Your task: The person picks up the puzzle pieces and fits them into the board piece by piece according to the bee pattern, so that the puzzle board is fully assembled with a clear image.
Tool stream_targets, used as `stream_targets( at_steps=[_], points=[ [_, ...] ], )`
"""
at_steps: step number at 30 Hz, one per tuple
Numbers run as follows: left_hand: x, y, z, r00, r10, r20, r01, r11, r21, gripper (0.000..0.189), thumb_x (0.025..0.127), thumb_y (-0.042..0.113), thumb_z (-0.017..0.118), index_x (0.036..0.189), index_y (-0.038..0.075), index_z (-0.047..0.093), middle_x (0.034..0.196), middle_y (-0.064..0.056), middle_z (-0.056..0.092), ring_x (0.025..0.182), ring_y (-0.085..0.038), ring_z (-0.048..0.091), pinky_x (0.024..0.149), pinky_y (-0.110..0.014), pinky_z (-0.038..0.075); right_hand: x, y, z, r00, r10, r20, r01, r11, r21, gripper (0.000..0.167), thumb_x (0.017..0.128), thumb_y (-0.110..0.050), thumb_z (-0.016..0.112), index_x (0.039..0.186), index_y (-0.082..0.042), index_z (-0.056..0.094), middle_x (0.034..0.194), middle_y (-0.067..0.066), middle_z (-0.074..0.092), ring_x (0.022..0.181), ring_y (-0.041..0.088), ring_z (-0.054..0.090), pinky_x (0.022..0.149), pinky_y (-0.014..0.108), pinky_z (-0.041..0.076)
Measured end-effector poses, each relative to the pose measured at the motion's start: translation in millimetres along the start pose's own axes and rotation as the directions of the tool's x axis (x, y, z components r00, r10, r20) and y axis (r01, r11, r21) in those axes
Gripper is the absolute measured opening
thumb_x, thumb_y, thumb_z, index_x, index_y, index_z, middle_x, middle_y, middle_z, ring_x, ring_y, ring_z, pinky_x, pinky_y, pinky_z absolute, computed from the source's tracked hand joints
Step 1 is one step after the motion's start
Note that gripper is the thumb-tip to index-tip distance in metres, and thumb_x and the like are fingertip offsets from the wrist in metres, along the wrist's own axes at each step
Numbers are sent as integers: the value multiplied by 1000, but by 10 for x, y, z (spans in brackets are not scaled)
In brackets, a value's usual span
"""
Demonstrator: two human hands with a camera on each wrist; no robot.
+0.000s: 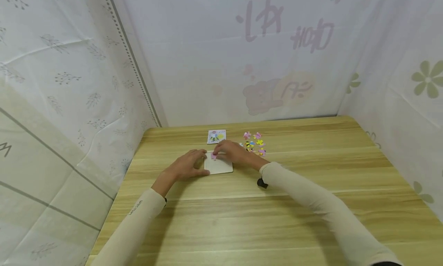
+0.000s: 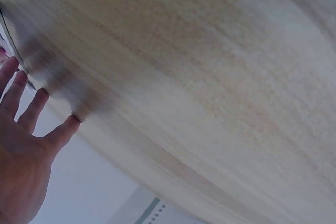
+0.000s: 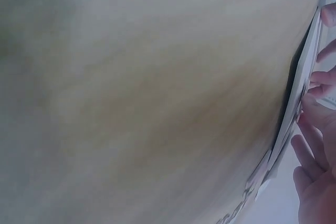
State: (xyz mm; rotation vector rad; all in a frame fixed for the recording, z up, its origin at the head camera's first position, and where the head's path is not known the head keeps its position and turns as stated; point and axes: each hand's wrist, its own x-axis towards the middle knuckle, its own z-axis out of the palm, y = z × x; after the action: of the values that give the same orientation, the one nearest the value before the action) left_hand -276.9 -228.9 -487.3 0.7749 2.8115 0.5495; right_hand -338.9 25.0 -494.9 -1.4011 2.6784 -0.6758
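In the head view a white square puzzle board (image 1: 219,167) lies on the table. My left hand (image 1: 187,165) rests at its left side, thumb and fingers spread along the edge; the left wrist view shows this hand (image 2: 26,145) with fingers mostly straight. With my right hand (image 1: 231,151) I pinch a pink puzzle piece (image 1: 213,157) over the board's upper left part. Thumb and forefinger of the right hand (image 3: 317,150) come together at the board (image 3: 299,93) in the right wrist view, where the piece itself is hard to make out.
A small picture card (image 1: 216,136) lies behind the board. Several loose puzzle pieces (image 1: 259,142) in pink and yellow sit to the right, partly hidden by my right hand. Patterned curtains (image 1: 214,58) enclose the wooden table (image 1: 221,223) at the back and sides.
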Motion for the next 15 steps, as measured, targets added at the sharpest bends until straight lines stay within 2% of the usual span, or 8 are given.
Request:
stream_targets(
  at_steps=[9, 15],
  points=[
    [4, -29, 12, 1000, 13, -3, -13, 1000, -4, 78, 90, 60, 75, 146, 11, 53, 157, -9, 48, 149, -32, 39, 119, -55, 36, 99, -33, 100, 999, 36, -14, -36, 999, -35, 20, 100, -20, 72, 117, -12, 79, 118, 5, 70, 110, 21, 63, 92, 36, 55],
    [4, -27, -2, 1000, 25, -10, -25, 1000, -12, 74, 90, 59, 75, 144, 13, 53, 152, -8, 52, 146, -31, 42, 116, -56, 39, 154, -63, 122, 998, 54, -23, -54, 998, -29, 20, 101, -21, 71, 117, -12, 79, 119, 4, 71, 111, 19, 63, 95, 35, 55]
  ],
)
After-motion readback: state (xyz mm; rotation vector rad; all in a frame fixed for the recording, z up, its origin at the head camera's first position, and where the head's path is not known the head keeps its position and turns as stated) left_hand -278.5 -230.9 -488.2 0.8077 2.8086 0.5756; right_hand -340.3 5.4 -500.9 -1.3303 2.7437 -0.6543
